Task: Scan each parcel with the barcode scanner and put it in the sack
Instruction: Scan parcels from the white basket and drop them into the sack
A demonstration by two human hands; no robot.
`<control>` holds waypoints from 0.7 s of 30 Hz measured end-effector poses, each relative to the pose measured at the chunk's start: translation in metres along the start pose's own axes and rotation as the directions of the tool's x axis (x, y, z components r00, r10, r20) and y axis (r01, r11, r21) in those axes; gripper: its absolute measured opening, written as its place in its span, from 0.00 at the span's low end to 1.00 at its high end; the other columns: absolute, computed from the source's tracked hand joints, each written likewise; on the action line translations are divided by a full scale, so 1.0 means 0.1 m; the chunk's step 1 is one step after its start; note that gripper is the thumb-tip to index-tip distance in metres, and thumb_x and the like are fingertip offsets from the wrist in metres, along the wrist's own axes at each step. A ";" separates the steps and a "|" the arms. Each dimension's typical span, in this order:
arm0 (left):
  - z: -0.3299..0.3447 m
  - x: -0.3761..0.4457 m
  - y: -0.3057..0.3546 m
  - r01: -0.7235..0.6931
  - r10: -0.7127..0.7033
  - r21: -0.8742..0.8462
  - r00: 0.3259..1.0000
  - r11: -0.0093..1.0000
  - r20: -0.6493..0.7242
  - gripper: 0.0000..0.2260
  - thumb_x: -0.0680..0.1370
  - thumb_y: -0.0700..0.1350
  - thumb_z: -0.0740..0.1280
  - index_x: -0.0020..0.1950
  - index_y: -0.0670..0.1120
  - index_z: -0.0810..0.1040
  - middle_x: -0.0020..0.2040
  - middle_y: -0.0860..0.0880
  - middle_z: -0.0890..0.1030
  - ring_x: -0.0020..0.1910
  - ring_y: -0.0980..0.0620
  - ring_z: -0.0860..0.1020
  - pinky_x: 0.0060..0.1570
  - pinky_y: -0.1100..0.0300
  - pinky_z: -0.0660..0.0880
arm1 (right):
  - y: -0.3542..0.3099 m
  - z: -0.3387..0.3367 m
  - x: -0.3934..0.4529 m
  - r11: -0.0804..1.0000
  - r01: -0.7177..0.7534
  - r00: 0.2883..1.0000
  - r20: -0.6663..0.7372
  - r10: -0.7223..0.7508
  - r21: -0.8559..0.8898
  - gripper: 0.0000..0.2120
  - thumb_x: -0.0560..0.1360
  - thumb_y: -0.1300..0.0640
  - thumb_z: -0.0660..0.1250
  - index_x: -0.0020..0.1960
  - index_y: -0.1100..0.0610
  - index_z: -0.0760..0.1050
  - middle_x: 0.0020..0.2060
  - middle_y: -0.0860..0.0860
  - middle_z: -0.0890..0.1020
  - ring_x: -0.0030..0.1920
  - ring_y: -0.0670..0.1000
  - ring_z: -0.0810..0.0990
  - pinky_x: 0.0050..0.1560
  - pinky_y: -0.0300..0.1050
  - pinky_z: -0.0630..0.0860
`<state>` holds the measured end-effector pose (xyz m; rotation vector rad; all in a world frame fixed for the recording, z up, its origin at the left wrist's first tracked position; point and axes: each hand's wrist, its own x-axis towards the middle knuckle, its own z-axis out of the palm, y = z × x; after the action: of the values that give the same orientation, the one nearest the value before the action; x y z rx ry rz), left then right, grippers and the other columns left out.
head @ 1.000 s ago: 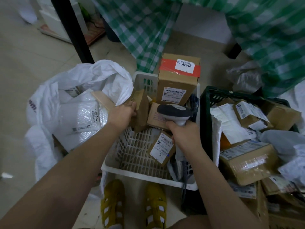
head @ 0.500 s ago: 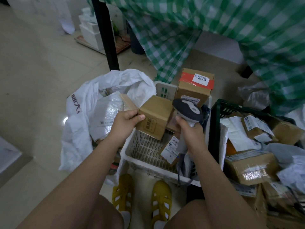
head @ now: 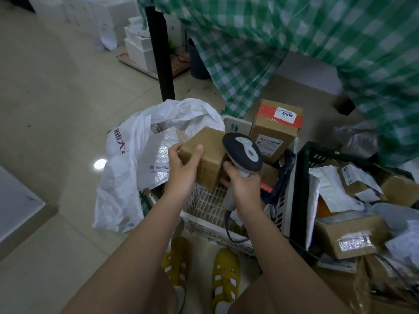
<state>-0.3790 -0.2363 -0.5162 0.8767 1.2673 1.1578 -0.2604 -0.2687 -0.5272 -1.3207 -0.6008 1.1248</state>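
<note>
My left hand [head: 183, 165] grips a small brown cardboard parcel [head: 209, 152] and holds it above the white basket [head: 235, 225]. My right hand [head: 243, 185] grips the handle of the grey and black barcode scanner [head: 242, 151], whose head sits right against the parcel's right side. To the left lies the white sack [head: 122, 173], open, with a white bubble mailer [head: 156, 164] inside. No label shows on the parcel's visible faces.
A tall box with red tape [head: 275, 130] stands at the basket's far end. A black crate [head: 303, 182] on the right is heaped with parcels and mailers. A black table leg [head: 161, 53] and a green checked cloth [head: 283, 41] hang behind. My yellow shoes [head: 224, 279] are below.
My left hand lifted the small parcel out of the basket and turned it. The scanner in my right hand rose with it and now sits against the parcel.
</note>
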 end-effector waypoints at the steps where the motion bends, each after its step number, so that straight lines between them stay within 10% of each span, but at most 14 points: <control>1: 0.00 0.01 0.00 -0.025 0.026 0.022 0.998 0.999 -0.050 0.19 0.77 0.52 0.68 0.63 0.54 0.64 0.55 0.54 0.72 0.51 0.57 0.74 0.44 0.63 0.74 | -0.01 0.00 0.01 1.000 -0.003 1.000 0.002 0.003 -0.002 0.11 0.75 0.62 0.70 0.48 0.46 0.75 0.45 0.44 0.81 0.46 0.43 0.80 0.50 0.45 0.80; 5: -0.14 0.07 -0.08 -0.405 0.438 0.631 0.892 0.662 0.112 0.25 0.69 0.48 0.75 0.61 0.55 0.66 0.62 0.53 0.63 0.64 0.51 0.62 0.60 0.59 0.64 | -0.08 -0.04 0.09 0.999 -0.034 0.996 -0.087 0.037 0.035 0.11 0.75 0.58 0.71 0.57 0.53 0.77 0.48 0.46 0.82 0.51 0.47 0.81 0.49 0.44 0.81; 12: -0.02 0.03 -0.19 -0.685 0.505 0.624 0.716 0.376 0.481 0.47 0.67 0.52 0.76 0.77 0.58 0.48 0.77 0.47 0.49 0.75 0.52 0.52 0.70 0.49 0.60 | -0.03 -0.04 0.05 0.997 -0.050 0.997 -0.054 0.053 0.052 0.18 0.70 0.55 0.75 0.59 0.52 0.77 0.53 0.47 0.83 0.53 0.45 0.81 0.55 0.45 0.79; 17: 0.05 -0.07 -0.08 -0.573 0.475 0.357 0.816 0.738 0.329 0.34 0.78 0.51 0.66 0.77 0.61 0.48 0.77 0.60 0.56 0.75 0.60 0.58 0.72 0.49 0.63 | 0.02 -0.08 0.12 0.977 -0.168 0.981 -0.072 0.178 0.128 0.11 0.72 0.65 0.72 0.53 0.60 0.78 0.47 0.55 0.83 0.48 0.53 0.82 0.52 0.49 0.79; 21: 0.02 0.03 -0.03 -0.248 0.245 0.023 0.965 0.968 0.098 0.27 0.81 0.38 0.61 0.77 0.57 0.57 0.77 0.54 0.61 0.67 0.61 0.71 0.52 0.68 0.76 | 0.03 -0.11 0.17 0.969 -0.187 0.979 -0.050 0.197 0.162 0.14 0.70 0.67 0.73 0.55 0.62 0.78 0.47 0.55 0.84 0.48 0.54 0.82 0.51 0.50 0.80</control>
<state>-0.3772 -0.2340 -0.5196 1.1269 1.1263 1.2761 -0.2448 -0.2595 -0.5362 -1.2943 -0.3328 1.2544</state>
